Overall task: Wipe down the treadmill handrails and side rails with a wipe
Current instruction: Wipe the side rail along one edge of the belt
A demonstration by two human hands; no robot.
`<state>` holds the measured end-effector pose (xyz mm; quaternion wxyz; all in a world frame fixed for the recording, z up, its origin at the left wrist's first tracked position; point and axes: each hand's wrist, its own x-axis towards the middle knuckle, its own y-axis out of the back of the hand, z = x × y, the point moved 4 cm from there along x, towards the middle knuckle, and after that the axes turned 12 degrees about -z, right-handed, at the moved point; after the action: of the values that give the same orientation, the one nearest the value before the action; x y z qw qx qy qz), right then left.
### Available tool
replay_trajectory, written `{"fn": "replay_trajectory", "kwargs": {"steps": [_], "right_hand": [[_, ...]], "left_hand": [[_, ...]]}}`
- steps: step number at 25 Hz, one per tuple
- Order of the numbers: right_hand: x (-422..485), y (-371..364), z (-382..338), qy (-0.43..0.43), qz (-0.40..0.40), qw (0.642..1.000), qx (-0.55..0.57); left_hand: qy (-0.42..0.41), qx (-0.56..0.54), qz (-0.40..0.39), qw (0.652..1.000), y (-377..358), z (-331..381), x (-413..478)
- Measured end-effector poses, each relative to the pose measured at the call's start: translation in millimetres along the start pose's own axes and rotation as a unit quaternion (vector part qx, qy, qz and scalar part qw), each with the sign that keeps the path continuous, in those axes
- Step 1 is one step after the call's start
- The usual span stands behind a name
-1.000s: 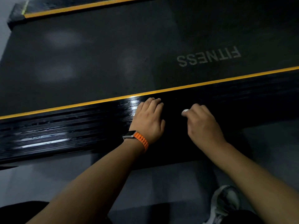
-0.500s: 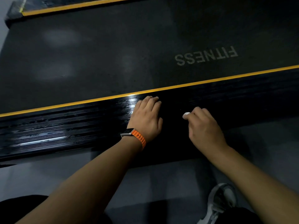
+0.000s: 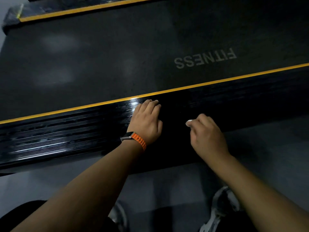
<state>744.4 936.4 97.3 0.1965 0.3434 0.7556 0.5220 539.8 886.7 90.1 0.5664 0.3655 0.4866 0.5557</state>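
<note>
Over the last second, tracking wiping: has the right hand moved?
Yes. The right hand, holding the wipe, drew back from the yellow stripe toward the side rail's near edge.

Forearms bare up to the frame edge. Watch [image 3: 133, 139] sits just behind the left hand [image 3: 147, 121]: ribbed orange strap, slim grey metallic case. Well back from the right hand [image 3: 206, 133]: grey-white sneakers [image 3: 224, 202], dark clothing [image 3: 25, 213] lower left.

Left hand [image 3: 147, 121] on side rail [image 3: 66, 136], right hand [image 3: 207, 133] just right of it, wipe [image 3: 189, 122] in it, belt [image 3: 100, 64] behind rail
</note>
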Motion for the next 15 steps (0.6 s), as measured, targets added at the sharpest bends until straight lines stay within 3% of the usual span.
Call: {"fn": "replay_trajectory", "kwargs": {"steps": [2, 8, 15], "right_hand": [[-2.6, 4.1, 11.6, -0.031, 0.009, 0.999, 0.005], [5.4, -6.4, -19.0, 0.042, -0.012, 0.999, -0.024], [2.4, 18.8, 46.2, 0.059, -0.003, 0.997, -0.040]], "left_hand": [[-0.002, 0.004, 0.003, 1.000, -0.7, -0.2, -1.4], [0.008, 0.012, 0.000, 1.000, -0.3, 0.8, -0.1], [0.050, 0.015, 0.018, 0.998, -5.1, 4.9, 4.6]]}}
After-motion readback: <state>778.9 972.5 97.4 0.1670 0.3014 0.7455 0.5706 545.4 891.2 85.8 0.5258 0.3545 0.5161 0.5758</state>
